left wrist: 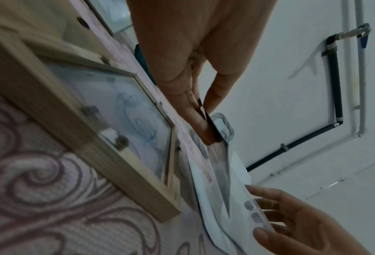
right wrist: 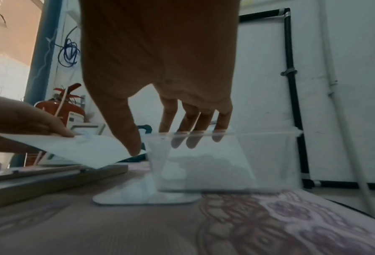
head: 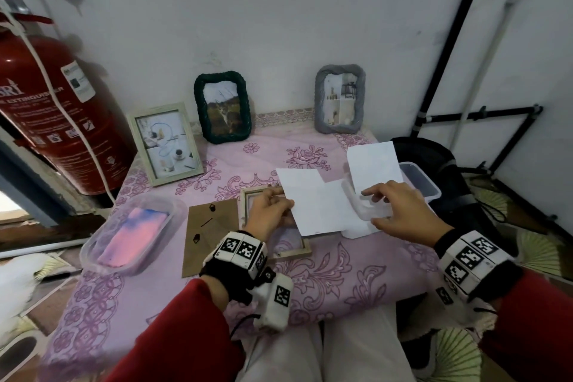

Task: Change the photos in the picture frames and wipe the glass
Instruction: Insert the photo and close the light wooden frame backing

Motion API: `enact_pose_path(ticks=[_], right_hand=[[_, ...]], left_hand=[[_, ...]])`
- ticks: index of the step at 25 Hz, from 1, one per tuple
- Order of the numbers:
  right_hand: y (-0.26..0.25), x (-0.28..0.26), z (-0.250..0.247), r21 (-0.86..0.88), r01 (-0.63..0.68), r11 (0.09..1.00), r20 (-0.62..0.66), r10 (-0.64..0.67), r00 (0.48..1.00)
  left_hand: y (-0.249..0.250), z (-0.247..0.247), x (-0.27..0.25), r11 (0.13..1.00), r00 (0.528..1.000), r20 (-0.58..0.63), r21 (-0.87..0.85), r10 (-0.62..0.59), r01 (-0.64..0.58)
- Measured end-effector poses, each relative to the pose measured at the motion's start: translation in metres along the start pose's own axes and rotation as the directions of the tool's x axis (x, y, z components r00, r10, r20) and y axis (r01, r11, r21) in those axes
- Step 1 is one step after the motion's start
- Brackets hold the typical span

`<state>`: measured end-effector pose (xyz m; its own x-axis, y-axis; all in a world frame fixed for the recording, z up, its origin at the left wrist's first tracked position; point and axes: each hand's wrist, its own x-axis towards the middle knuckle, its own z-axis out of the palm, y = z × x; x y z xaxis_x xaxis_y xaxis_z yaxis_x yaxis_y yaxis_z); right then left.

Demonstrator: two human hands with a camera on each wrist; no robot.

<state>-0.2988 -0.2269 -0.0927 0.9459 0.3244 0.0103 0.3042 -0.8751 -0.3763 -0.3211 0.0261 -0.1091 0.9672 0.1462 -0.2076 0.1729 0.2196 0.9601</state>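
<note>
We pinch a white photo (head: pixel 305 195) in our left hand (head: pixel 269 208) over the open frame (head: pixel 280 250) on the tabletop. Right hand (head: pixel 400 211) fingers spread, loose, seemingly touching a clear container (right wrist: pixel 203 162); a loose pinch could drop the photo

Left hand (head: pixel 269 211) on white photo (head: pixel 313 200)
</note>
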Motion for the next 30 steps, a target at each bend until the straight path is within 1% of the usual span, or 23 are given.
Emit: enact_pose_path(ticks=[3, 6, 9, 11, 15, 21, 23, 25, 27, 29, 30], right_hand=[[0.013, -0.004, 0.004, 0.051, 0.016, 0.999, -0.077, -0.012, 0.997], [0.018, -0.004, 0.004, 0.119, 0.072, 0.99, -0.154, -0.053, 0.987], [0.02, -0.005, 0.003, 0.184, 0.128, 0.975, -0.25, -0.08, 0.965], [0.022, -0.005, 0.002, 0.206, 0.144, 0.968, -0.267, -0.086, 0.96], [0.023, -0.004, 0.004, 0.205, 0.121, 0.971, -0.229, -0.072, 0.971], [0.025, -0.005, 0.011, 0.195, 0.068, 0.978, -0.165, -0.036, 0.986], [0.025, -0.006, 0.015, 0.189, 0.06, 0.98, -0.142, -0.033, 0.989], [0.026, -0.006, 0.017, 0.195, 0.052, 0.979, -0.12, -0.029, 0.992], [0.026, -0.005, 0.015, 0.196, 0.041, 0.98, -0.102, -0.022, 0.995], [0.026, -0.004, 0.012, 0.186, 0.038, 0.982, -0.069, -0.026, 0.997], [0.024, -0.003, 0.01, 0.179, 0.036, 0.983, -0.049, -0.028, 0.998]], left_hand=[[-0.004, 0.014, 0.001, 1.0, 1.0, 0.02, -0.01, -0.005, 0.005], [-0.009, 0.028, 0.004, 1.0, 0.999, 0.039, 0.015, -0.025, 0.025], [-0.016, 0.042, 0.009, 0.999, 0.997, 0.054, 0.031, -0.045, 0.044], [-0.021, 0.053, 0.011, 0.998, 0.996, 0.07, 0.037, -0.056, 0.054], [-0.031, 0.072, 0.018, 0.995, 0.997, 0.039, 0.074, -0.073, 0.07], [-0.038, 0.079, 0.025, 0.976, 0.998, 0.013, 0.21, -0.065, 0.06], [-0.037, 0.077, 0.025, 0.956, 0.999, 0.025, 0.29, -0.046, 0.037], [-0.037, 0.074, 0.025, 0.903, 0.998, 0.063, 0.428, -0.006, -0.021], [-0.036, 0.072, 0.024, 0.843, 0.994, 0.101, 0.531, 0.036, -0.085], [-0.033, 0.072, 0.022, 0.787, 0.992, 0.106, 0.606, 0.067, -0.118], [-0.033, 0.072, 0.023, 0.736, 0.991, 0.105, 0.664, 0.086, -0.134]])
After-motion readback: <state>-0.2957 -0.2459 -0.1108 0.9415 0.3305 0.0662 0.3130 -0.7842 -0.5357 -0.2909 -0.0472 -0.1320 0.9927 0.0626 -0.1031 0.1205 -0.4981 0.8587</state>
